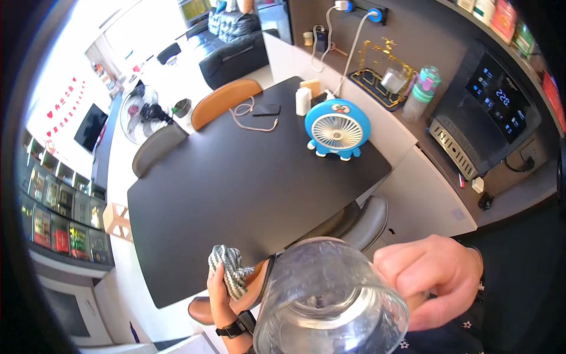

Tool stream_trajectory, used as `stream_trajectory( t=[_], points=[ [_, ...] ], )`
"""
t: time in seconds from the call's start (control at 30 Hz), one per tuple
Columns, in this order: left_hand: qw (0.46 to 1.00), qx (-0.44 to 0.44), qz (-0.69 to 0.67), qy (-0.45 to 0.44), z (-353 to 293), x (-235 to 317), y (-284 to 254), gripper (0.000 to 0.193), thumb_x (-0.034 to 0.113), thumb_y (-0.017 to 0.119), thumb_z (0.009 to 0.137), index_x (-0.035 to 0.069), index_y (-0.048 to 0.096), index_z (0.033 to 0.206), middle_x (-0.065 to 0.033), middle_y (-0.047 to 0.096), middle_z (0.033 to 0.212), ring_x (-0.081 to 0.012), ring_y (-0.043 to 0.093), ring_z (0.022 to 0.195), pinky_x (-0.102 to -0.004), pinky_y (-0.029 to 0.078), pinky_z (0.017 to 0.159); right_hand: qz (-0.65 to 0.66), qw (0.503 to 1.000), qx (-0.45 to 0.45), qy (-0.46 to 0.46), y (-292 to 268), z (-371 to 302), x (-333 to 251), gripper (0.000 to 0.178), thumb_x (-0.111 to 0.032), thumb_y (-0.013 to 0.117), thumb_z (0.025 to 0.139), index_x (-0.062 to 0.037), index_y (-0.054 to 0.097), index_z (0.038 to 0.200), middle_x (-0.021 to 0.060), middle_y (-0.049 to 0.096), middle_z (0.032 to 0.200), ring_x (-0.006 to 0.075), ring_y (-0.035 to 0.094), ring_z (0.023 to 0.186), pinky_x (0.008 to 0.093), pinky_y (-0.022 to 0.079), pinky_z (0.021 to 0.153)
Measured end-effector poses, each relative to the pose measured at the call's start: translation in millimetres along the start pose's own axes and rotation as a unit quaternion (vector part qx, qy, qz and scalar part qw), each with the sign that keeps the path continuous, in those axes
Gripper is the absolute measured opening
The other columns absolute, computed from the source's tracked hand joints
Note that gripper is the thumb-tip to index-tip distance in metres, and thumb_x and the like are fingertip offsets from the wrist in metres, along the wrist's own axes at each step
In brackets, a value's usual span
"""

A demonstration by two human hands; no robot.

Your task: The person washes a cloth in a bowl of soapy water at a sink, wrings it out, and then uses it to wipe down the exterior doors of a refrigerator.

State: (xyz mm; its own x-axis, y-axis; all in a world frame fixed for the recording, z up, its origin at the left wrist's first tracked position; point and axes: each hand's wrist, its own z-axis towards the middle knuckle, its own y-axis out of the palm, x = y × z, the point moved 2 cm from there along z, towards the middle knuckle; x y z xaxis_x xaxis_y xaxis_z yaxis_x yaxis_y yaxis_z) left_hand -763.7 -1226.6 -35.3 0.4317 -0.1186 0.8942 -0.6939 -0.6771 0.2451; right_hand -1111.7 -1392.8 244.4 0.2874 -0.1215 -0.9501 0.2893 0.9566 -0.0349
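Note:
In front of me my right hand is closed in a fist at the side of a large clear glass jug. The handle is mostly hidden by my fingers. The jug is tipped so that its wide mouth faces up toward me, and I see no contents in it. My left hand, with a dark watch on the wrist, grips a bunched grey-and-white striped cloth near the front edge of the table. Cloth and jug are apart in this view.
A dark table lies beyond my hands, with chairs around it. On it stand a blue cartoon-shaped fan, a white bottle and a cable. To the right, a counter bears a black appliance and a green-lidded bottle.

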Motion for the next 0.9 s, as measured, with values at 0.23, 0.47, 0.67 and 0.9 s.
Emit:
stream_trajectory(
  t=[0.23, 0.47, 0.67, 0.9],
  points=[
    [0.999, 0.028, 0.025, 0.003, -14.4, -6.4, -67.1, 0.037, 0.021, 0.050, 0.091, 0.001, 0.047, 0.121, -0.0068, 0.057, 0.107, -0.0169, 0.056, 0.092, -0.0300, 0.046, 0.080, -0.028, 0.999, 0.012, -0.035, 41.0, 22.5, -16.1, 0.028, -0.020, 0.059, 0.083, -0.0065, 0.050, 0.060, 0.0082, 0.052, 0.065, 0.0236, 0.044, 0.056, 0.0338, 0.036, 0.053],
    [1.000, 0.021, 0.002, 0.017, -17.1, -2.4, -96.6, 0.038, 0.020, 0.048, 0.091, 0.001, 0.043, 0.124, -0.0089, 0.057, 0.108, -0.0199, 0.057, 0.093, -0.0321, 0.047, 0.080, -0.076, 0.994, -0.025, -0.070, 61.2, 32.1, -21.9, 0.030, -0.021, 0.063, 0.080, -0.0073, 0.050, 0.058, 0.0065, 0.053, 0.070, 0.0240, 0.045, 0.062, 0.0325, 0.033, 0.054],
    [0.997, 0.030, -0.025, 0.069, -17.8, 11.7, -89.5, 0.039, 0.020, 0.047, 0.091, 0.001, 0.042, 0.125, -0.0093, 0.056, 0.111, -0.0202, 0.056, 0.097, -0.0325, 0.046, 0.083, -0.117, 0.986, -0.048, -0.109, 72.5, 37.4, -19.9, 0.015, -0.007, 0.063, 0.076, -0.0030, 0.058, 0.063, 0.0067, 0.055, 0.069, 0.0224, 0.050, 0.059, 0.0333, 0.041, 0.060],
    [0.997, 0.037, -0.027, 0.069, -6.7, 3.4, -100.8, 0.040, 0.019, 0.048, 0.091, 0.000, 0.043, 0.125, -0.0080, 0.055, 0.112, -0.0184, 0.055, 0.097, -0.0310, 0.044, 0.084, -0.159, 0.976, -0.055, -0.136, 79.9, 45.8, -31.8, 0.017, -0.014, 0.064, 0.078, -0.0009, 0.062, 0.069, 0.0086, 0.057, 0.076, 0.0234, 0.048, 0.064, 0.0313, 0.036, 0.056]
  ],
)
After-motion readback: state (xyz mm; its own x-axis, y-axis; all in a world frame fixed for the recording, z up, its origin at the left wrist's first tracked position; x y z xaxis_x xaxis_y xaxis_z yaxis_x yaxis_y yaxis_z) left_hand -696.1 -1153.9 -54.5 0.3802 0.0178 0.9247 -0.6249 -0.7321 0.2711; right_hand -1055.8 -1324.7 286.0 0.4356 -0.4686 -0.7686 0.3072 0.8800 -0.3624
